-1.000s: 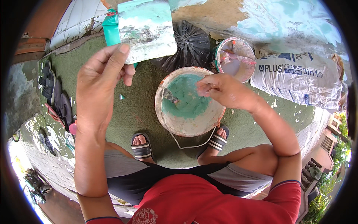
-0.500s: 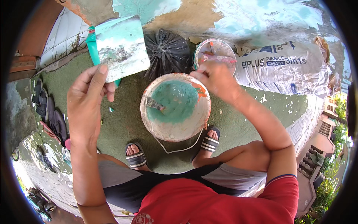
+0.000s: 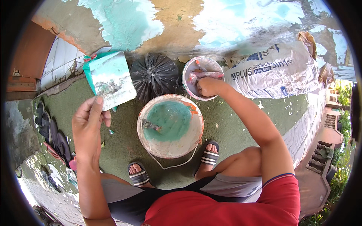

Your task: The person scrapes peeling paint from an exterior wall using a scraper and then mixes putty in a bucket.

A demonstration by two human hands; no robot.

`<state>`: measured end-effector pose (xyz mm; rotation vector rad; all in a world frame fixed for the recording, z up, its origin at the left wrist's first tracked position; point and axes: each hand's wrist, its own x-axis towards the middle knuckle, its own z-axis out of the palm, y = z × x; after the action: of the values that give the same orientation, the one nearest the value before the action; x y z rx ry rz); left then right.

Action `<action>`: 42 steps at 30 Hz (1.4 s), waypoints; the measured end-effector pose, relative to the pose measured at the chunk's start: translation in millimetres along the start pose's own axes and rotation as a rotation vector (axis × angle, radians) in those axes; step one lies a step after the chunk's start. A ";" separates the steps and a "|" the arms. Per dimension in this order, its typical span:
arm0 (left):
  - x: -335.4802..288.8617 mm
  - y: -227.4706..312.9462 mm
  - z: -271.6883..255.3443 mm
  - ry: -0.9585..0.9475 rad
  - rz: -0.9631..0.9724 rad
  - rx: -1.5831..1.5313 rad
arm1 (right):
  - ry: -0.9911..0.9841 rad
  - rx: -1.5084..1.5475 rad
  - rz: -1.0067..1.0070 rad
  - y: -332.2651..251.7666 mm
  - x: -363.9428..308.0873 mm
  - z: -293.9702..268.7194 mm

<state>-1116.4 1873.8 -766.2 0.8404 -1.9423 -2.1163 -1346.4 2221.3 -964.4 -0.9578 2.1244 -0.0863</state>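
Note:
Pinched between the thumb and fingers of my left hand (image 3: 88,124) is a flat, square white plate (image 3: 113,81) with rounded corners, smeared grey and pale green. My right hand (image 3: 208,87) reaches into a small pale bucket (image 3: 184,78), its fingers curled; what they hold, if anything, is hidden. Beside that hand in the small bucket lies a crumpled pinkish plastic wrapper (image 3: 195,76). A larger white bucket (image 3: 169,150) stands between my feet and the wall, with wet green paste (image 3: 171,120) inside. A paste-covered scraper (image 3: 151,125) rests in the paste at its left.
A black plastic bag (image 3: 154,77) stands between the plate and the small bucket. Right of that bucket lies a large whitish paper sack (image 3: 279,71) against the patchy wall (image 3: 177,26). A green bag (image 3: 90,77) sits behind the plate. Sandals (image 3: 58,137) line the left side.
My right hand has gone from the large bucket's far rim into the small bucket. My left hand still holds the plate. The whole view has tilted, showing more wall.

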 end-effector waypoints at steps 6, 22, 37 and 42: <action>-2.5 -1.5 -1.3 -0.006 -0.014 -0.006 | 0.080 0.001 -0.022 14.6 9.8 9.3; -6.6 -0.7 2.2 -0.011 -0.051 -0.020 | 0.293 0.259 -0.268 -172.7 -63.0 10.5; -13.4 -0.9 -4.2 -0.032 -0.068 0.055 | 0.234 0.187 -0.114 -101.7 -83.9 -58.7; -8.6 -6.5 6.7 -0.044 0.003 0.001 | -0.102 -0.032 0.087 -7.4 -20.0 -19.7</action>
<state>-1110.8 1884.7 -769.8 0.7965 -1.9646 -2.1506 -1347.3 2224.5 -935.5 -0.8684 2.0754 0.0402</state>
